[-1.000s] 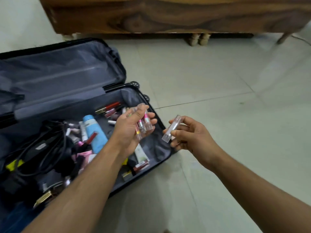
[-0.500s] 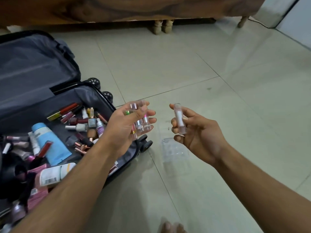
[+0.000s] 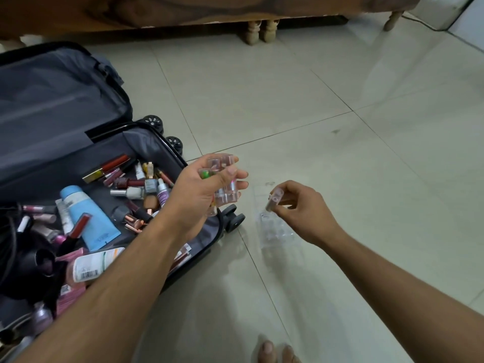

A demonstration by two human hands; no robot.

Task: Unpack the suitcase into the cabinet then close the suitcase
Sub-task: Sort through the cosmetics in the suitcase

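Note:
An open black suitcase (image 3: 65,106) lies on the floor at the left, its lower half full of cosmetics, among them a light blue tube (image 3: 89,218). My left hand (image 3: 201,189) hovers over the suitcase's right edge and grips several small clear lip-gloss tubes (image 3: 225,192). My right hand (image 3: 301,210) is further right and pinches one clear tube (image 3: 273,201) just above a clear plastic tray (image 3: 277,231) lying on the tiles.
A dark wooden piece of furniture (image 3: 235,9) on short turned legs runs along the top. Pale floor tiles (image 3: 366,127) spread to the right. Black cables (image 3: 10,231) lie in the suitcase's left part. My toes (image 3: 275,352) show at the bottom.
The view has swung to the right and down. My right hand has tilted its tube and lowered it toward the clear tray. My left hand keeps its tubes.

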